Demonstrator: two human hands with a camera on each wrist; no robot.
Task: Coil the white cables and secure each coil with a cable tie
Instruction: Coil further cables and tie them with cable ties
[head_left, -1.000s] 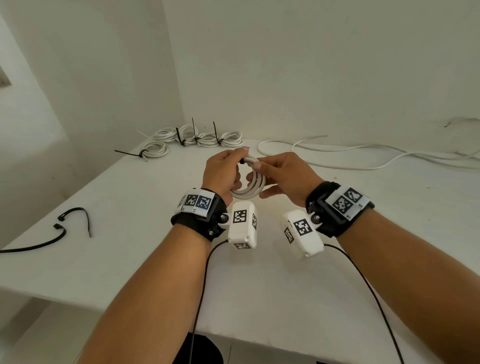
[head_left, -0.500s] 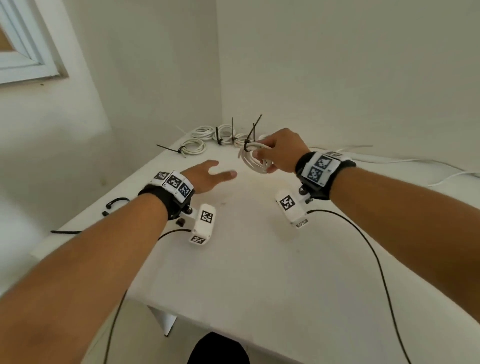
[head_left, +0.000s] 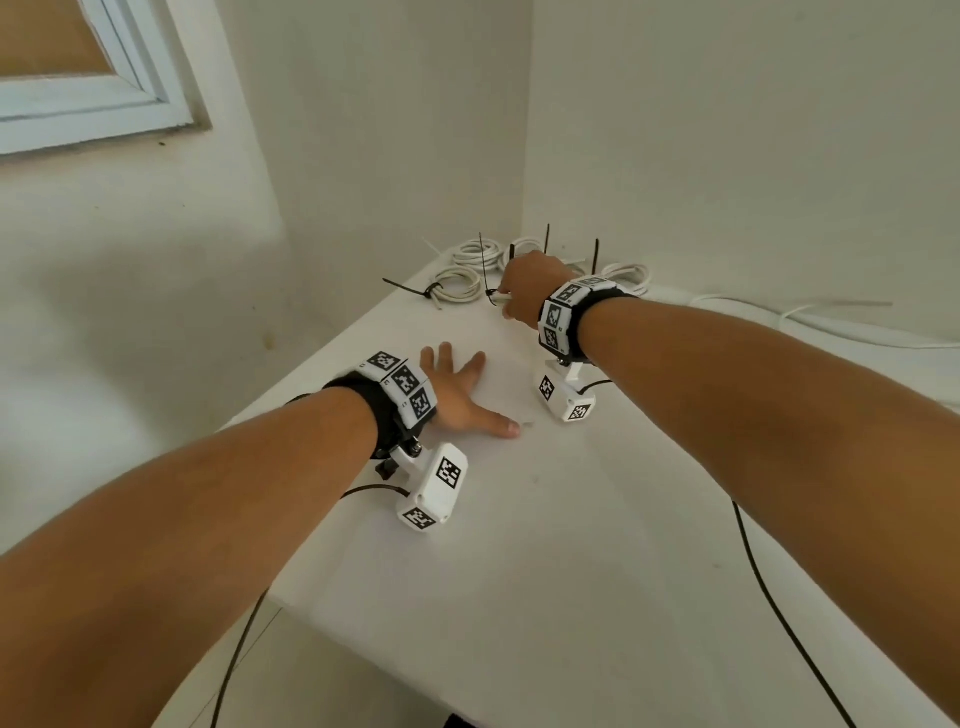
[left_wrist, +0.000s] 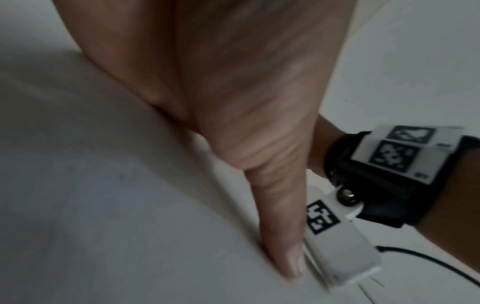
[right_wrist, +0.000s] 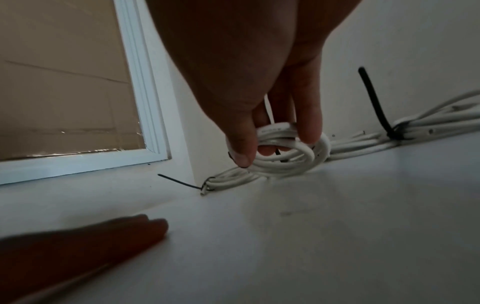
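Note:
My right hand (head_left: 524, 288) reaches to the far corner of the white table (head_left: 571, 519) and holds a tied white cable coil (right_wrist: 285, 152) between thumb and fingers, low over the tabletop. The coil's black tie (head_left: 483, 265) sticks up beside the hand. Several other tied coils (head_left: 457, 286) lie in the corner right next to it. My left hand (head_left: 462, 389) lies flat on the table with fingers spread, holding nothing; the left wrist view shows its thumb (left_wrist: 280, 226) pressed on the surface.
Loose uncoiled white cable (head_left: 831, 327) runs along the back wall to the right. A window frame (head_left: 104, 104) sits on the left wall. Black wrist-camera leads (head_left: 779, 613) trail over the near table.
My right hand has carried the tied coil from mid-table to the far corner beside the other coils. My left hand let go of it and dropped flat onto the table.

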